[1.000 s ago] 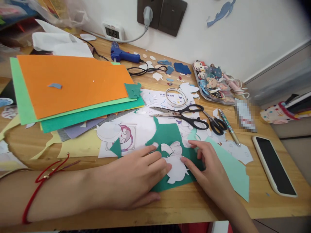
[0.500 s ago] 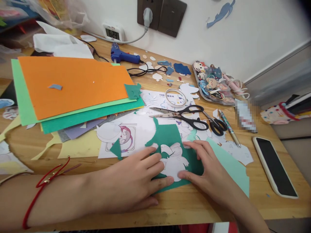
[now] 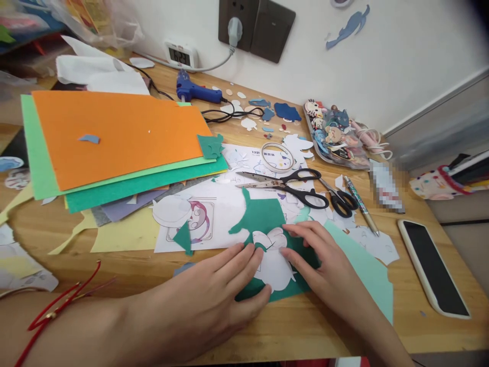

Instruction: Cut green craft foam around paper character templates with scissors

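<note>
A white paper cut-out (image 3: 275, 269) with pencil lines lies on a dark green sheet (image 3: 263, 213) with a ragged cut edge. My left hand (image 3: 225, 290) rests on its left side, fingers stretched and lying flat, with the thumb near the bottom edge. From the right, my right hand (image 3: 323, 262) touches the cut-out's upper right edge with one fingertip, while its other fingers lie on the green sheet. Its fingers are apart. Just beyond the sheet lie black-handled scissors (image 3: 284, 184), blades partly apart. A small green scrap (image 3: 183, 237) sits on a printed page (image 3: 225, 204) to the left.
A stack topped by an orange sheet (image 3: 118, 137) fills the left. Behind are a blue glue gun (image 3: 196, 90), a tape roll (image 3: 277, 156) and a tray of cut-outs (image 3: 336, 135). A pen (image 3: 361, 205), smaller scissors (image 3: 344, 203) and a phone (image 3: 433, 267) lie right.
The cut-out has turned and shifted slightly on the green sheet. My right hand's lower digit has moved from its bottom edge up to its upper right. My left fingers have drawn closer together.
</note>
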### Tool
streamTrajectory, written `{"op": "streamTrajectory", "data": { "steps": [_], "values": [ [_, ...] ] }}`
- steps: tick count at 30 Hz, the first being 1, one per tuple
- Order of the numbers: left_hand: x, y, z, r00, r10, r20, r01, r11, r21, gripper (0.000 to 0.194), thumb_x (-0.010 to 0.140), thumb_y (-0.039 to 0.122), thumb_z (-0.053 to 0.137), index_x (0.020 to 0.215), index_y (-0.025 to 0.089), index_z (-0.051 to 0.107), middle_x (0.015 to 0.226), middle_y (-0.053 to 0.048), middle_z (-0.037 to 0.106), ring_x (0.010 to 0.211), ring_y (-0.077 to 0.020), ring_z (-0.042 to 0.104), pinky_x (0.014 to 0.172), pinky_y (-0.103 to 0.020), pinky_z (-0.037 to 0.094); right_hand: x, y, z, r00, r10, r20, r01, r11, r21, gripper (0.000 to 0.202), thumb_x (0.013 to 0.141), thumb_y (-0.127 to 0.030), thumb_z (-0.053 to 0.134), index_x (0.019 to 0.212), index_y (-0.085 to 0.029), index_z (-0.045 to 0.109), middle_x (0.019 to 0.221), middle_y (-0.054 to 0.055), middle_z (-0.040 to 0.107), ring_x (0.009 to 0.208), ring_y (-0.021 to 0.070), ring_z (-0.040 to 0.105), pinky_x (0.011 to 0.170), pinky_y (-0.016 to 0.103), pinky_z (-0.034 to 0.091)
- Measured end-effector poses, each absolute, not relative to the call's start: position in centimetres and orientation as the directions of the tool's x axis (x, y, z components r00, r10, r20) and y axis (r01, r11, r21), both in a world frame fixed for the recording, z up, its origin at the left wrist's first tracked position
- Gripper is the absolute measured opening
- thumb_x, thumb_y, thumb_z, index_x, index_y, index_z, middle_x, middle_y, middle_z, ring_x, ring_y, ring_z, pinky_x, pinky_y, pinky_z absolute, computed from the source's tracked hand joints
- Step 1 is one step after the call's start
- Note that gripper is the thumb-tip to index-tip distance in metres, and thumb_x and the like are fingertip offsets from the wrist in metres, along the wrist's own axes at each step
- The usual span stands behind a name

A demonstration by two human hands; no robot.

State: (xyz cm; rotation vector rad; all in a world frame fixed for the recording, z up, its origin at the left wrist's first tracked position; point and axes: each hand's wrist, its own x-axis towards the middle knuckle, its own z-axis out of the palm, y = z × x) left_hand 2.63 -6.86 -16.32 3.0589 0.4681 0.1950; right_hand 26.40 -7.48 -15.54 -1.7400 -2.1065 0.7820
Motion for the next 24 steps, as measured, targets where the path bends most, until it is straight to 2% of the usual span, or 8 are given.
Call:
{"op": "streamTrajectory", "data": {
  "steps": [3, 6, 9, 12, 16, 18, 22, 24],
  "values": [
    [2.8, -7.0, -16.4, 0.957, 0.275, 0.097, 0.274, -0.961, 0.025, 0.048, 0.088, 0.036, 0.046, 0.131, 0.016, 0.043, 0.134, -0.02, 0.051, 0.125, -0.0334, 0.047, 0.105, -0.045, 0.026, 25.9, -6.3, -15.1, -0.264, 0.959, -0.101, 0.778, 0.15, -0.61, 0.023, 0.094, -0.027, 0.051, 0.116, -0.025, 0.055, 0.111, 0.004, 0.052, 0.103, 0.0195, 0.049, 0.088, 0.034, 0.042],
    [2.9, -7.4, -16.4, 0.959, 0.265, 0.102, 0.266, -0.964, -0.001, 0.05, 0.085, 0.036, 0.048, 0.129, 0.011, 0.046, 0.133, -0.022, 0.051, 0.124, -0.0355, 0.046, 0.106, -0.047, 0.025, 25.4, -4.6, -14.6, -0.358, 0.932, -0.057, 0.775, 0.262, -0.575, 0.019, 0.094, -0.026, 0.052, 0.111, -0.023, 0.059, 0.106, 0.004, 0.055, 0.103, 0.0199, 0.049, 0.089, 0.034, 0.041],
    [3.1, -7.8, -16.5, 0.961, 0.262, 0.089, 0.265, -0.964, -0.019, 0.049, 0.087, 0.035, 0.044, 0.128, 0.009, 0.045, 0.133, -0.024, 0.051, 0.127, -0.0373, 0.042, 0.105, -0.048, 0.024, 24.9, -3.0, -14.1, -0.482, 0.869, -0.114, 0.755, 0.346, -0.558, 0.011, 0.092, -0.021, 0.054, 0.097, -0.021, 0.064, 0.099, 0.004, 0.057, 0.1, 0.0201, 0.049, 0.089, 0.035, 0.04],
    [3.5, -8.1, -16.6, 0.959, 0.275, 0.073, 0.279, -0.959, -0.045, 0.047, 0.089, 0.034, 0.038, 0.127, 0.008, 0.047, 0.126, -0.023, 0.055, 0.126, -0.0398, 0.04, 0.098, -0.05, 0.029, 24.7, -1.9, -13.8, -0.539, 0.812, -0.224, 0.734, 0.323, -0.597, 0.012, 0.09, -0.018, 0.055, 0.084, -0.02, 0.065, 0.09, 0.002, 0.057, 0.093, 0.0184, 0.051, 0.082, 0.032, 0.041],
    [3.9, -8.6, -16.6, 0.958, 0.267, 0.105, 0.275, -0.959, -0.071, 0.043, 0.093, 0.027, 0.029, 0.123, 0.012, 0.056, 0.119, -0.01, 0.061, 0.126, -0.0371, 0.04, 0.096, -0.048, 0.032, 24.8, -1.5, -13.7, -0.539, 0.795, -0.277, 0.713, 0.256, -0.653, 0.015, 0.091, -0.02, 0.053, 0.081, -0.022, 0.064, 0.089, 0.001, 0.056, 0.09, 0.0174, 0.052, 0.078, 0.031, 0.042],
    [4.0, -8.7, -16.4, 0.96, 0.259, 0.107, 0.269, -0.958, -0.099, 0.043, 0.094, 0.024, 0.027, 0.122, 0.014, 0.057, 0.12, -0.007, 0.06, 0.125, -0.0362, 0.04, 0.097, -0.046, 0.031, 24.7, -1.6, -13.7, -0.527, 0.801, -0.284, 0.715, 0.237, -0.658, 0.015, 0.091, -0.021, 0.053, 0.081, -0.022, 0.064, 0.09, 0.001, 0.056, 0.09, 0.0177, 0.052, 0.078, 0.031, 0.041],
    [4.2, -8.5, -16.2, 0.961, 0.261, 0.094, 0.272, -0.953, -0.134, 0.045, 0.094, 0.027, 0.025, 0.122, 0.008, 0.055, 0.124, -0.018, 0.058, 0.122, -0.0377, 0.044, 0.091, -0.047, 0.034, 24.5, -1.8, -13.9, -0.491, 0.826, -0.277, 0.721, 0.207, -0.662, 0.015, 0.09, -0.019, 0.053, 0.08, -0.02, 0.064, 0.087, 0.001, 0.055, 0.089, 0.0177, 0.051, 0.077, 0.032, 0.04],
    [4.2, -8.4, -16.3, 0.962, 0.253, 0.099, 0.264, -0.957, -0.118, 0.044, 0.093, 0.027, 0.026, 0.121, 0.008, 0.055, 0.125, -0.019, 0.058, 0.122, -0.0387, 0.044, 0.09, -0.048, 0.035, 24.4, -1.9, -14.0, -0.477, 0.839, -0.262, 0.715, 0.197, -0.671, 0.015, 0.089, -0.019, 0.054, 0.078, -0.02, 0.063, 0.085, 0.001, 0.054, 0.086, 0.0173, 0.051, 0.077, 0.032, 0.039]
  ]
}}
